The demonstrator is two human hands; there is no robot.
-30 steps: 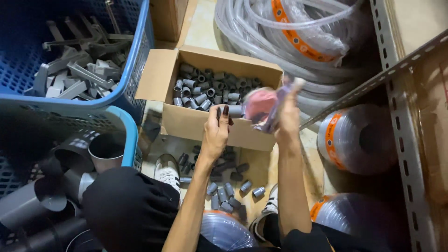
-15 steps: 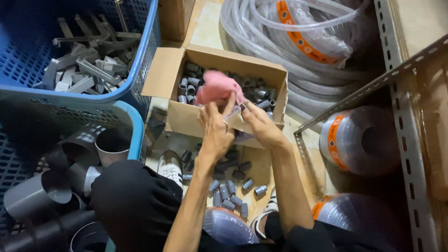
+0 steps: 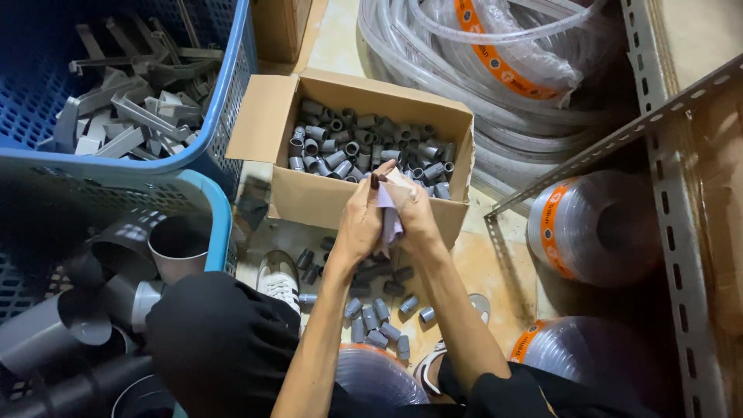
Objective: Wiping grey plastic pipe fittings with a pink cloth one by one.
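A pale bag (image 3: 391,215) is pinched shut between the left hand (image 3: 360,224) and right hand (image 3: 418,217), unfilled, above a box (image 3: 325,203) full of pipe fittings (image 3: 348,147).

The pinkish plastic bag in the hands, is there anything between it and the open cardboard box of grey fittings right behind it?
Nothing visible. Both hands, left hand and right hand, pinch the crumpled pinkish bag just at the near wall of the cardboard box. The box top is open, with only grey pipe fittings inside.
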